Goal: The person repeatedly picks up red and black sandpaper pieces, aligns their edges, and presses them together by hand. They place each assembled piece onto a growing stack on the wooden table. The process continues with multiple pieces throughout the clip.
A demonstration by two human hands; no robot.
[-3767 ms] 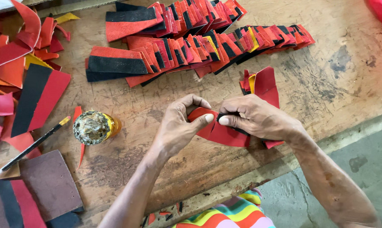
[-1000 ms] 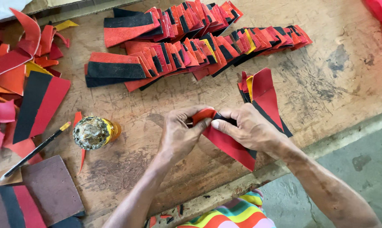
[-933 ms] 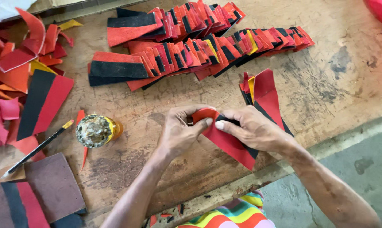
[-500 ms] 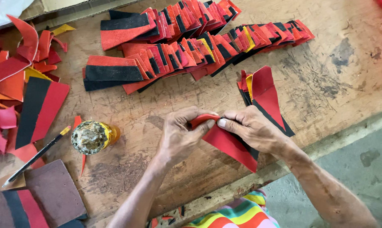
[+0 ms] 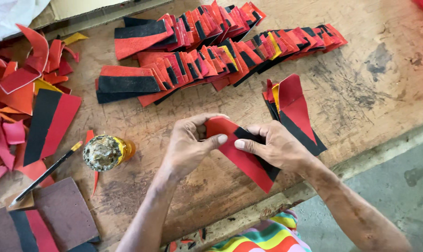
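Observation:
Both hands grip one red-and-black leather piece low over the wooden table. My left hand pinches its upper left end with thumb and fingers. My right hand presses on its middle, thumb tip close to the left thumb. The piece's pointed red end sticks out below my right hand. Just right of my right hand lies a small stack of similar red, black and yellow pieces.
Two long overlapping rows of red-and-black pieces lie at the back. Loose red, orange and black offcuts pile at the left. A small yellow glue pot and a brush sit left of my hands. Brown pieces lie at lower left.
The leather piece has been turned and folded between my hands; its long red point now hangs down below my right hand. Both hands stay in about the same spot.

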